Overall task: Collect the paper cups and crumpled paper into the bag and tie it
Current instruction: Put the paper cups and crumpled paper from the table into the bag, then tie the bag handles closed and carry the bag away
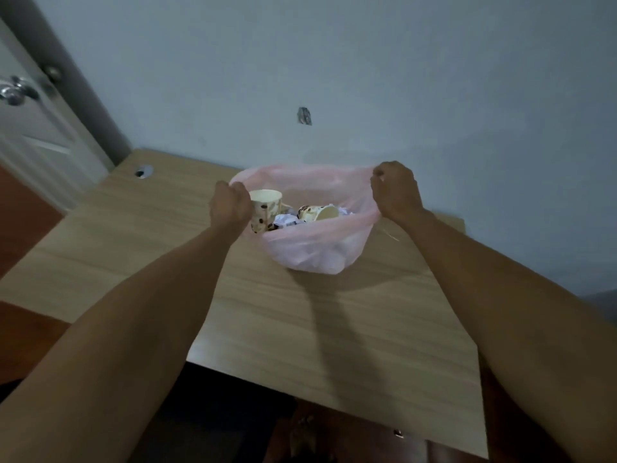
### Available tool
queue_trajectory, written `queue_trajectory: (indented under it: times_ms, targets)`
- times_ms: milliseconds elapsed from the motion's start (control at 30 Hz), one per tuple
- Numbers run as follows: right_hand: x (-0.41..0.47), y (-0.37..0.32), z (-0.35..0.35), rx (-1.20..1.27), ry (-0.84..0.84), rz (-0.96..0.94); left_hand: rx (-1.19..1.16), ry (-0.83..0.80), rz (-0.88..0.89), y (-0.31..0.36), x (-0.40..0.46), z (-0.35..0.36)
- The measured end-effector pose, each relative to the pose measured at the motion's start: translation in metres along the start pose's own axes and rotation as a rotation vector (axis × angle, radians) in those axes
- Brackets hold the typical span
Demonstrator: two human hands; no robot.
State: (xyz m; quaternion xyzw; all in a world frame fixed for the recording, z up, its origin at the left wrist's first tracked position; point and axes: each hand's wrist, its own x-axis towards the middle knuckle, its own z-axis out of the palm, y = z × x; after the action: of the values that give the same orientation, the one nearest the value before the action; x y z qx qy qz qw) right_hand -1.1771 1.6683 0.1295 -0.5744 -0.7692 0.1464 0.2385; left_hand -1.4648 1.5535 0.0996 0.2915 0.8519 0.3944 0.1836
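A thin pink plastic bag (pixel 314 243) stands on the wooden table (pixel 300 329) with its mouth held wide. My left hand (pixel 230 203) grips the bag's left rim and my right hand (pixel 395 192) grips its right rim, both raised above the table. Inside the bag an upright paper cup (pixel 265 208) with brown bean print leans at the left, a second paper cup (pixel 317 212) lies on its side, and white crumpled paper (pixel 285 220) shows between them.
The table reaches back to a pale blue wall (pixel 334 78). A round cable hole (pixel 144 171) sits in its far left corner. A white door (pixel 30 121) with a metal knob stands at the left. A thin strand lies on the table right of the bag.
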Motion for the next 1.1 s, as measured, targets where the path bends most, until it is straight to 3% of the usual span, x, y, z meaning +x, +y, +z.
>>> queue_trajectory:
  times_ms: [133, 267, 400, 533, 633, 733, 967, 1033, 1100]
  targets:
    - [-0.012, 0.001, -0.014, 0.036, -0.075, 0.153, 0.127, 0.034, 0.094, 0.012, -0.005, -0.021]
    - [-0.026, 0.003, -0.022, -0.18, -0.164, 0.348, 0.208, 0.027, 0.091, 0.008, -0.008, -0.045]
    - [-0.032, 0.011, -0.025, -0.151, -0.057, 0.518, 0.316, 0.019, 0.113, 0.008, 0.001, -0.072]
    - [-0.037, -0.002, -0.04, -0.123, -0.012, 0.529, 0.199, -0.012, 0.096, 0.02, 0.026, -0.095]
    - [-0.032, -0.021, -0.045, -0.014, 0.043, 0.624, 0.094, -0.015, 0.052, 0.033, 0.045, -0.118]
    - [-0.031, -0.048, -0.041, 0.267, 0.125, 0.763, 0.162, -0.092, 0.092, 0.034, 0.063, -0.14]
    - [-0.049, -0.087, -0.013, 0.275, 0.135, 0.656, 0.337, -0.544, 0.226, 0.006, 0.076, -0.15]
    - [-0.057, -0.093, -0.014, 0.226, 0.118, 0.62, 0.299, -0.505, 0.178, 0.001, 0.084, -0.149]
    - [-0.064, -0.088, -0.022, 0.146, 0.125, 0.611, 0.103, -0.402, 0.064, -0.002, 0.094, -0.153]
